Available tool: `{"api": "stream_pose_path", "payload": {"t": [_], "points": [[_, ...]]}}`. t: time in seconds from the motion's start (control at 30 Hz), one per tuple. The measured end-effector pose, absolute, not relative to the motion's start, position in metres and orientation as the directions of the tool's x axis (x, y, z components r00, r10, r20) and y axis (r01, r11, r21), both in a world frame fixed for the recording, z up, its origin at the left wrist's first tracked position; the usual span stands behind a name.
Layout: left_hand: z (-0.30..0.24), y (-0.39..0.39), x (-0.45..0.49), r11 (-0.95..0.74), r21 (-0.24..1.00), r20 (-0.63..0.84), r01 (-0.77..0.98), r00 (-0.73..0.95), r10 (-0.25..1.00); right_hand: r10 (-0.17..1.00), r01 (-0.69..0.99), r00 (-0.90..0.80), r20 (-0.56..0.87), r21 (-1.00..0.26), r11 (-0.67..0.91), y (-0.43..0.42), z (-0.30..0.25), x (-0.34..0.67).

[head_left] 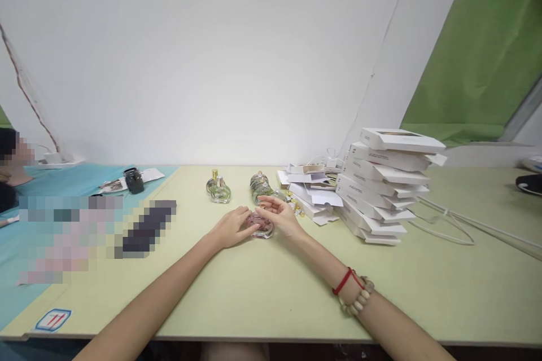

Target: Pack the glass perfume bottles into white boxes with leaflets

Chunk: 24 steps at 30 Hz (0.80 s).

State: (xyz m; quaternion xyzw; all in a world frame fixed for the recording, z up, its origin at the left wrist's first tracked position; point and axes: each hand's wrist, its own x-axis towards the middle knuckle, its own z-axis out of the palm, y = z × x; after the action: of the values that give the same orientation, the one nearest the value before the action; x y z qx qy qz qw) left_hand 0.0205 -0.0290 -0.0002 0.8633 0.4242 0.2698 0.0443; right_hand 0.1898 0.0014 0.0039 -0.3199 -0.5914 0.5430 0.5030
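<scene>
You are holding a pink glass bottle that is lying on the green counter, in the middle, well in front of you. Your left grip is curling around the left side of the bottle, and the fingers are closing on the glass. Your right grip is staying open, with the palm turning up and the fingers stretching out; only its lower part is touching the right side of the bottle. Just behind, two green bottles are standing together, and a third bottle is standing near your right fingers. A stack of white boxes is standing at the right, with flat cartons lying beside it.
</scene>
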Motion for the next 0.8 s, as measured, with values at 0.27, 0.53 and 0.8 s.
{"api": "stream_pose_path", "payload": {"t": [0.27, 0.53, 0.8], "points": [[0.0000, -0.0300, 0.0207, -0.628, 0.326, 0.418, 0.707, 0.488, 0.766, 0.912, -0.147, -0.328, 0.248, -0.967, 0.210, 0.0011, 0.0063, 0.1916], [-0.0008, -0.0295, 0.0206, -0.628, 0.324, 0.428, 0.708, 0.482, 0.765, 0.891, -0.111, -0.374, 0.256, -0.967, 0.231, 0.0039, 0.0060, 0.1945], [-0.0018, -0.0290, 0.0206, -0.626, 0.315, 0.435, 0.713, 0.477, 0.763, 0.897, -0.005, -0.301, 0.324, -0.941, 0.338, -0.0012, 0.0075, 0.1928]]}}
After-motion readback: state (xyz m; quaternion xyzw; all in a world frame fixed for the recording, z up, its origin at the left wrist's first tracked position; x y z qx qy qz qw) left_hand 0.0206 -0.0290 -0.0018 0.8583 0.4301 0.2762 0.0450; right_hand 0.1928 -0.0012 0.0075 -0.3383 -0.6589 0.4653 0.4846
